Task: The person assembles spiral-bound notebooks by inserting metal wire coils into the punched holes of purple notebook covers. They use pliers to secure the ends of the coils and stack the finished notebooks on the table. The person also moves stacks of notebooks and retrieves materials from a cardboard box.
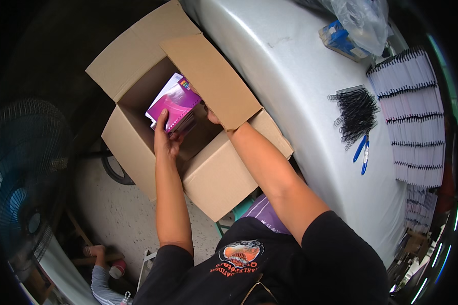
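Note:
A stack of notebooks (pixel 176 104) with a glossy magenta cover and a row of punched holes along one edge is tilted inside an open cardboard box (pixel 204 181). My left hand (pixel 165 138) grips the near left edge of the stack, thumb on the cover and fingers beneath. My right hand (pixel 212 117) reaches into the box by the stack's right side. A raised cardboard flap (pixel 216 81) hides most of it, so its fingers and any hold do not show. The bottom of the box is largely hidden by the stack.
Right of the box runs a table with a silvery cover (pixel 285 76). On it lie black spiral coils (pixel 355 113), blue-handled pliers (pixel 362 155), rows of spiral-bound notebooks (pixel 412 119) and a plastic bag (pixel 361 23). A fan (pixel 28 178) stands left; another person's arm (pixel 101 274) shows lower left.

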A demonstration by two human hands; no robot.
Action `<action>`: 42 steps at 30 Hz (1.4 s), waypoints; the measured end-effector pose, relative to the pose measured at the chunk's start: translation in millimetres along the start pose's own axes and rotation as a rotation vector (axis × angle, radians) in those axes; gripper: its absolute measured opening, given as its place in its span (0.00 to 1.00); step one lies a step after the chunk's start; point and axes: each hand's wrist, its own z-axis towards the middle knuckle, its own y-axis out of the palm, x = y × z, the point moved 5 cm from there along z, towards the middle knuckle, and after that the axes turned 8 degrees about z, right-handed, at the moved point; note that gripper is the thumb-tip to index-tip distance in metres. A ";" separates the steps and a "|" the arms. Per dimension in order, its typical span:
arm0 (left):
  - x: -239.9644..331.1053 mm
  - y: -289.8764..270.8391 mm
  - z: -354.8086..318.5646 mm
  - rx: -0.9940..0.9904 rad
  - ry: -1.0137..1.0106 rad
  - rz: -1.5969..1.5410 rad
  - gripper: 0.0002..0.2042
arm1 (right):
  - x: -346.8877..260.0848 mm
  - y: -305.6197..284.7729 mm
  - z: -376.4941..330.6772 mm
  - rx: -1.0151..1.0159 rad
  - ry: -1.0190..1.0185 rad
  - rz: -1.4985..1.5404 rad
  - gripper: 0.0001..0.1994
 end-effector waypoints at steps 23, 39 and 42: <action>54.5 8.6 -69.8 -0.173 0.445 -0.124 0.22 | -20.1 70.1 -20.3 -0.003 0.040 -0.049 0.49; 14.3 275.5 -259.6 -0.819 0.697 0.520 0.54 | -260.3 -22.6 -291.4 0.404 -0.652 0.309 0.30; 5.8 314.6 -289.0 -0.944 0.615 0.508 0.42 | -308.6 -50.8 -332.9 0.574 -0.784 0.351 0.32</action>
